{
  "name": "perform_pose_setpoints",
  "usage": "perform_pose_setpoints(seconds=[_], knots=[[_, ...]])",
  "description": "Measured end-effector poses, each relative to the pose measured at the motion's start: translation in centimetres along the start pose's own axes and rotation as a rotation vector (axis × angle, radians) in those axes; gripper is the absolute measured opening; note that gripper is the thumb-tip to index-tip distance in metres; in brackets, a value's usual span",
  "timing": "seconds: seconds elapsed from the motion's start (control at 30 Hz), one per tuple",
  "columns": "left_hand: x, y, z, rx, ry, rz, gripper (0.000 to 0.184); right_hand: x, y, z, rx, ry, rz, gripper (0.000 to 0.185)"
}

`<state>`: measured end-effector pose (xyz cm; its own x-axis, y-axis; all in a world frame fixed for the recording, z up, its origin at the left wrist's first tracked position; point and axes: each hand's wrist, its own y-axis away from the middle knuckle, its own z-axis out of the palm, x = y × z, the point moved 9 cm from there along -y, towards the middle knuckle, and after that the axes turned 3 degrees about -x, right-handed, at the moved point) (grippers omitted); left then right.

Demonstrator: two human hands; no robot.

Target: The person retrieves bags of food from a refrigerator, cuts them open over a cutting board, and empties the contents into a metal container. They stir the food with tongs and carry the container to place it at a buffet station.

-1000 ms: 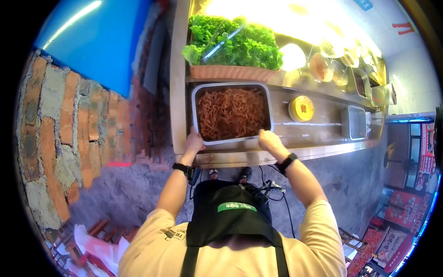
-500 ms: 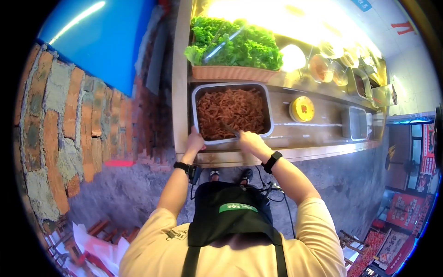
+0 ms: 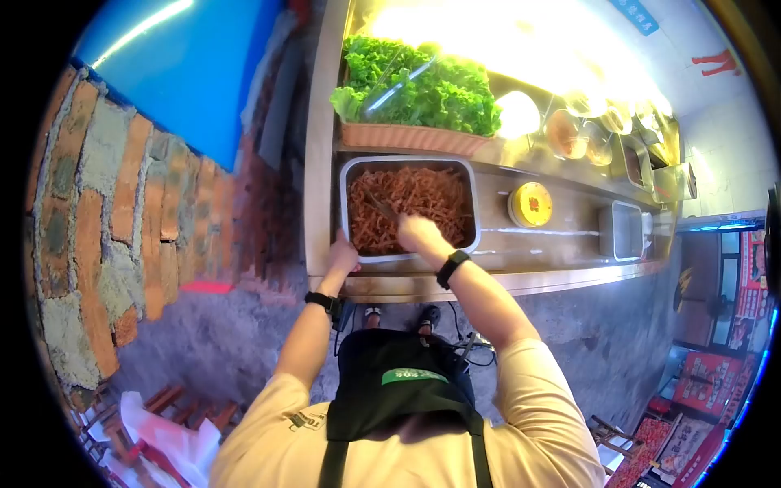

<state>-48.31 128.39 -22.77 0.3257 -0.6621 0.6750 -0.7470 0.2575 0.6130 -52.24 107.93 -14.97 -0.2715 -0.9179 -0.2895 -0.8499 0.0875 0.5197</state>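
A rectangular metal tray point(image 3: 477, 203) full of reddish-brown shredded food point(image 3: 427, 195) sits at the counter's front edge. My left hand point(image 3: 343, 255) is closed on the tray's near left corner. Over the near part of the shreds, my right hand point(image 3: 420, 234) is wrapped round a slim metal utensil point(image 3: 381, 206). Its far end points up and left into the food; its tip is too blurred to name its kind.
Behind the tray stands a pink basket point(image 3: 415, 138) of green lettuce point(image 3: 447, 89) with clear-looking tongs on top. To the right are a yellow-lidded container point(image 3: 530, 205) and a smaller metal pan point(image 3: 625, 231). Several bowls line the bright back shelf. A brick wall point(image 3: 122, 220) rises at left.
My right hand has moved left and farther into the tray, carrying the utensil across the shreds. My left hand stays at the tray's corner. The whole view has shifted slightly.
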Motion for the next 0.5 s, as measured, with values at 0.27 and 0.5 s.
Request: perform_pose_setpoints(seconds=[0.27,0.5], knots=[[-0.3,-0.7,0.2,-0.051,-0.048,0.039,0.048,8.3,10.9,-1.9,-0.109,-0.017,0.185,0.026],[0.0,0.2,0.4,-0.040,-0.022,0.042,0.046,12.5,5.1,0.2,0.077,-0.092,0.329,0.028]])
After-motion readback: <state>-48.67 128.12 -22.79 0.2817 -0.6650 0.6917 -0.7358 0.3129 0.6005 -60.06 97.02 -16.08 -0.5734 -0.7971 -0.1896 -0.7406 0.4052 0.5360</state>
